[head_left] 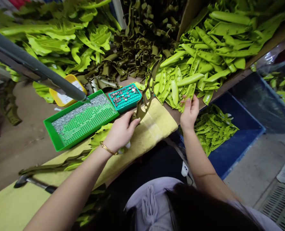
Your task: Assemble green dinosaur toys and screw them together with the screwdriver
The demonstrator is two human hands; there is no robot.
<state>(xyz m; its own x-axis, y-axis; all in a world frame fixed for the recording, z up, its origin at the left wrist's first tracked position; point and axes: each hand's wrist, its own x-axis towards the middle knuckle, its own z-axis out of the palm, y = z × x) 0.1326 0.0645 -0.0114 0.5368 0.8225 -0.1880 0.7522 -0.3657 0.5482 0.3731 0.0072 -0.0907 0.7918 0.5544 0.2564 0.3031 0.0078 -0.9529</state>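
Note:
My left hand (120, 132) is closed on one end of a dark olive curved plastic part (141, 110), whose thin arm reaches up and away over the yellow cloth (160, 120). At the near edge of a heap of lime-green plastic pieces (195, 69), my right hand (190, 112) pinches a lime-green plastic piece (190, 96) between thumb and fingers. Under my left wrist lie more lime-green parts (100, 136), partly hidden by the arm. Left of that hand stands a green perforated tray (84, 123) of small silvery screws, beside a teal tray (125, 96) with small round metal pieces.
A grey pole-like tool (48, 75) slants over the green tray, near a yellow container (66, 91). A hammer (35, 183) lies at front left. Dark olive parts (137, 53) and large lime-green parts (67, 38) are piled behind. Below right, a blue bin (243, 128) holds lime-green pieces.

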